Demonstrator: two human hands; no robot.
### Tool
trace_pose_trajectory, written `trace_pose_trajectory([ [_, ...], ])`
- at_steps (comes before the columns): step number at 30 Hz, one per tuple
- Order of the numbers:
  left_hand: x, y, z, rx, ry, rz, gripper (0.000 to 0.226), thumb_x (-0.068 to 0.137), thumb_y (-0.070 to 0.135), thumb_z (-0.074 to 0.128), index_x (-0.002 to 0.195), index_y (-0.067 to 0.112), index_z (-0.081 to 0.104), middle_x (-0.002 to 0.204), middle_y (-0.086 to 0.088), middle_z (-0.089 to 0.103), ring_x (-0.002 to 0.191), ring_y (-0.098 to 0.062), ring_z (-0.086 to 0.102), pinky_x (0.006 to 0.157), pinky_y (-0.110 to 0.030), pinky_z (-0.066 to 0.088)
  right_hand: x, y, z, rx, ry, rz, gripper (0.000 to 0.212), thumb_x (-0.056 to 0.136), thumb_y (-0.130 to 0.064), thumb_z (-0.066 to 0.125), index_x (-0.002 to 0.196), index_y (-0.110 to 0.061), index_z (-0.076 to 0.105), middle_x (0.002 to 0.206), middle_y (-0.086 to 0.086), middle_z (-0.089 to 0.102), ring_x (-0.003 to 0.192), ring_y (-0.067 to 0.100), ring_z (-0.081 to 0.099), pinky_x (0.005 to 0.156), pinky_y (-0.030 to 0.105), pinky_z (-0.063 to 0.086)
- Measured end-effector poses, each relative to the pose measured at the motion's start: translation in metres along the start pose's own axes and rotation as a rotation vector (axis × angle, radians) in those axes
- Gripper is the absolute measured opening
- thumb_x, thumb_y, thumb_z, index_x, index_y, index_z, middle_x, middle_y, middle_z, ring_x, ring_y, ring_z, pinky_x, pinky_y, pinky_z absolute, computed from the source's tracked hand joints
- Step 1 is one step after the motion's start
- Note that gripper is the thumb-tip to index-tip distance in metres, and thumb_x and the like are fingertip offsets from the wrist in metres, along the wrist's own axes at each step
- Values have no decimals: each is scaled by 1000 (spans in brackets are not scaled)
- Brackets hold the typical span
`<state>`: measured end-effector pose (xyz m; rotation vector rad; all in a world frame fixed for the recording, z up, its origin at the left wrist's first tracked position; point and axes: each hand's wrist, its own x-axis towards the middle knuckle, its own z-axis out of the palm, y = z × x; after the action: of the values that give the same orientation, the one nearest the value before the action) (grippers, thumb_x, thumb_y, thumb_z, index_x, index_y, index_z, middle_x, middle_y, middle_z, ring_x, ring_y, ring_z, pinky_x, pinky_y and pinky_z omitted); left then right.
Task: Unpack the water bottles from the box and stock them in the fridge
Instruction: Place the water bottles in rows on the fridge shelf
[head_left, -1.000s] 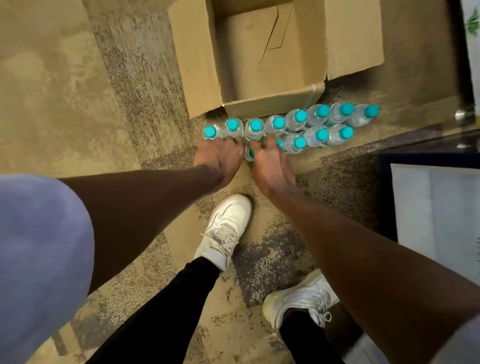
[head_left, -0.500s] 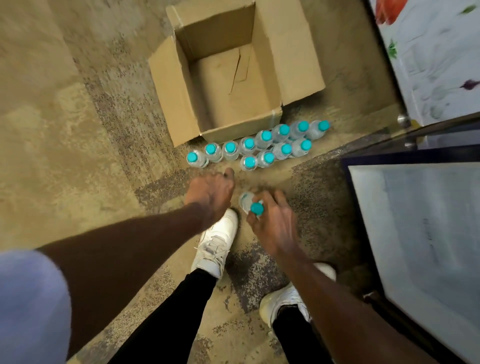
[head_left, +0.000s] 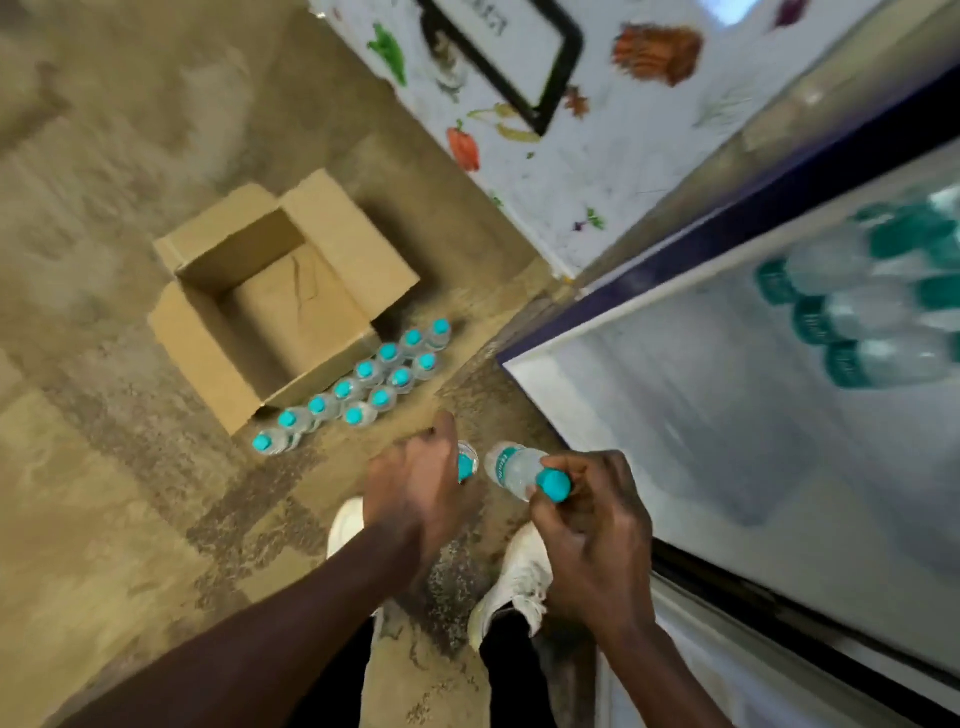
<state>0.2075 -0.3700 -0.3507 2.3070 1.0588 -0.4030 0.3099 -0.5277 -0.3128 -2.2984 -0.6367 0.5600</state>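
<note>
My right hand (head_left: 592, 535) grips a clear water bottle (head_left: 511, 470) by its teal cap, the bottle tilted away from me. A second bottle (head_left: 466, 463) is mostly hidden under my left hand (head_left: 415, 493), which holds it. Several teal-capped bottles (head_left: 363, 387) stand in two rows on the carpet beside an open cardboard box (head_left: 280, 306) with nothing visible inside. At the right the fridge shelf (head_left: 675, 415) shows through the open front, with several bottles (head_left: 862, 317) lying on their sides deep inside.
The fridge door (head_left: 571, 130), printed with vegetables, stands open behind the box. My two white shoes (head_left: 519, 582) are on the patterned carpet below my hands. The fridge's dark lower edge (head_left: 779, 613) runs along my right side.
Both hands have lifted away from the rows on the floor, each with a bottle. My view has swung up and to the right, bringing the fridge interior and its bottles into sight.
</note>
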Motion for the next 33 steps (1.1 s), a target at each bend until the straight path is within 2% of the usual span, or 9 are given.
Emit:
trace_pose_trajectory([
  [3,-3,52,-25,-103,4,67,47,90,59,65,116,33,37,101,3,71,84,-26,67,72,-42,60,8,-22,-64,63,145,-52,32,86,-21,83,108,-33,64,111,-12,58,94,7,69,66,13,54],
  [6,-8,104,-50,-162,43,153,42,88,58,67,110,38,38,95,8,68,77,-20,65,68,-42,60,14,-41,-125,65,296,-66,26,87,-36,79,107,-36,62,113,-12,62,92,8,68,63,8,48],
  [10,-16,161,-81,-257,133,309,36,88,51,72,103,36,44,89,11,65,72,-20,64,63,-42,58,25,-60,-190,170,521,-36,21,86,-49,73,104,-44,63,110,-9,68,89,12,72,69,25,59],
  [12,-18,183,-91,-263,162,393,34,88,49,72,103,32,46,87,13,63,70,-20,64,60,-41,56,33,-66,-218,193,635,-44,21,87,-50,72,106,-42,65,108,-5,71,84,19,76,69,25,60],
  [14,-18,204,-99,-256,185,442,35,88,48,72,104,31,45,86,13,63,68,-19,63,59,-39,55,42,-71,-243,211,729,-75,24,91,-46,72,112,-35,67,109,-4,72,83,21,77,66,20,60],
  [21,-11,248,-102,-206,231,463,37,90,48,70,107,29,44,92,10,70,72,-27,69,62,-40,57,95,-55,-292,175,935,-193,30,99,-26,68,121,-6,66,115,10,70,94,17,74,68,30,64],
  [25,-8,256,-97,-188,224,483,37,91,47,71,110,25,48,96,7,71,74,-27,71,63,-41,59,135,-23,-300,101,922,-158,32,97,-22,67,124,-5,65,122,14,66,103,19,70,78,40,64],
  [31,-6,256,-87,-168,220,491,36,90,44,73,109,24,50,95,5,71,70,-24,70,61,-40,60,195,17,-309,-254,711,-126,32,94,-16,69,121,2,67,117,22,65,96,21,62,80,9,45],
  [33,-6,255,-83,-155,208,496,37,90,44,73,110,24,49,96,5,71,72,-25,70,62,-40,60,216,24,-311,-307,618,-102,34,94,-15,68,124,1,67,120,22,64,97,20,60,81,7,42],
])
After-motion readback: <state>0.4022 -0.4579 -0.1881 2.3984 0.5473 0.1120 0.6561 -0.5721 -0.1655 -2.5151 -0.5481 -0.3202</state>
